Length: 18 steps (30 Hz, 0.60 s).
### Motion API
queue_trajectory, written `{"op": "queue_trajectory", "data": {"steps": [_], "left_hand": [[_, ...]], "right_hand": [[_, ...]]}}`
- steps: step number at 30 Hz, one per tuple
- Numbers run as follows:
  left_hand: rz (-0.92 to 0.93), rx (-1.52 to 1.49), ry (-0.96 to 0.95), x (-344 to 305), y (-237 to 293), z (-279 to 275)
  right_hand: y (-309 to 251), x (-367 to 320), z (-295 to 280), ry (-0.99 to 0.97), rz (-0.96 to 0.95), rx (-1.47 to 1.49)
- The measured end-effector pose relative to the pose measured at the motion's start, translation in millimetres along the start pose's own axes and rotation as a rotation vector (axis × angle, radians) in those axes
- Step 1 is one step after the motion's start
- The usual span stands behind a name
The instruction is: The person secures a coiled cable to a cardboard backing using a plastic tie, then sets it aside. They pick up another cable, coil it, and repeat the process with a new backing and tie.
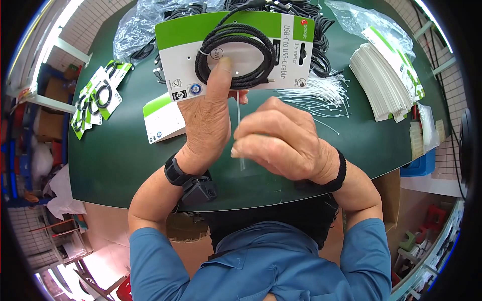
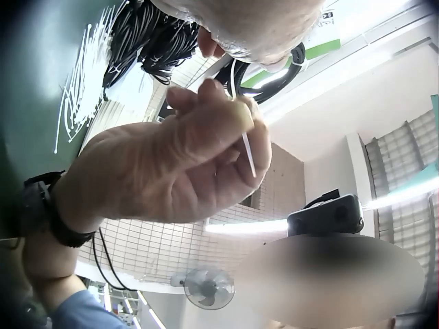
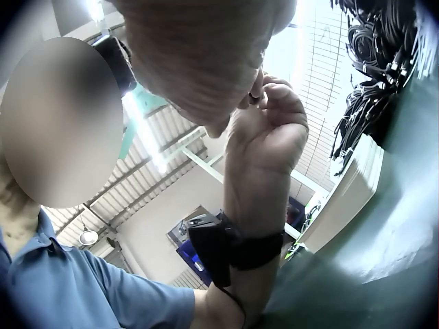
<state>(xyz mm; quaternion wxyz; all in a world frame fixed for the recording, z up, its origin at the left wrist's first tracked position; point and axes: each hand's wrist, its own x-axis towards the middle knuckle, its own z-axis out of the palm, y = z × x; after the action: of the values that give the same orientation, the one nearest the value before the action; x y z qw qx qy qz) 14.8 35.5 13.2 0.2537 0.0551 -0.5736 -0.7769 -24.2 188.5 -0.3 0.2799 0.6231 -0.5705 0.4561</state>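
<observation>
My left hand [image 1: 208, 120] holds up a green and white backing card [image 1: 175, 62] with its thumb pressed on the front. A black braided USB-C cable [image 1: 267, 65] lies coiled on the card, and its upper end runs up past the card's top edge. Below the card hangs the tail of a white cable tie [image 1: 238, 106]. In the left wrist view, my right hand [image 2: 171, 157] pinches that tie between thumb and forefinger, with the free end sticking out below. The right wrist view has the left hand [image 3: 267, 137] partly hidden behind the right.
Loose white cable ties [image 1: 321, 95] lie right of the card, with black cables [image 1: 324, 40] behind. A tall stack of cards [image 1: 384, 80] stands farther right. More blank cards [image 1: 163, 118] are near the left wrist; carded cables [image 1: 100, 98] lie at far left. Clear plastic bags [image 1: 133, 32] sit behind.
</observation>
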Motion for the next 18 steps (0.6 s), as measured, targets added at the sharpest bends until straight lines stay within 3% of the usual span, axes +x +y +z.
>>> {"op": "queue_trajectory", "data": {"steps": [6,18], "left_hand": [[0.075,0.021,-0.031,0.5,-22.5,-7.1],[0.062,-0.027,-0.01,-5.2,-6.1,6.4]], "right_hand": [[12.5,-4.1,-1.9,-0.058,0.017,-0.152],[10.3,-6.1,-8.2,-0.071,0.035,-0.182]]}}
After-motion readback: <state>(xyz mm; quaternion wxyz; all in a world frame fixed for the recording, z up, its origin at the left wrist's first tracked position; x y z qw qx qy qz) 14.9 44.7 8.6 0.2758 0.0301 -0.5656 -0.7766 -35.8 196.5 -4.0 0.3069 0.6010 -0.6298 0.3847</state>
